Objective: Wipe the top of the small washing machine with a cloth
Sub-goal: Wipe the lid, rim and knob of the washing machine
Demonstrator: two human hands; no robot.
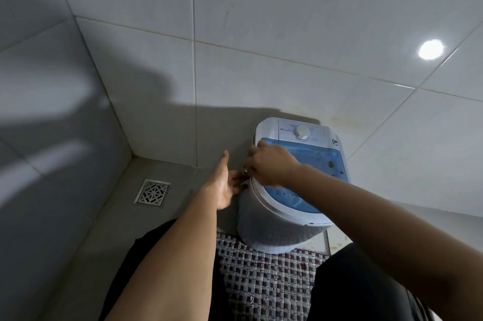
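Both hands at washing machine (285, 218) left rim; left hand (224, 187) fingers apart, right hand (271, 164) curled.

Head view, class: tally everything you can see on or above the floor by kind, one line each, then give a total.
Washing machine: 1
Floor drain: 1
Woven mat: 1
Hand: 2 (left, right)
Total: 5
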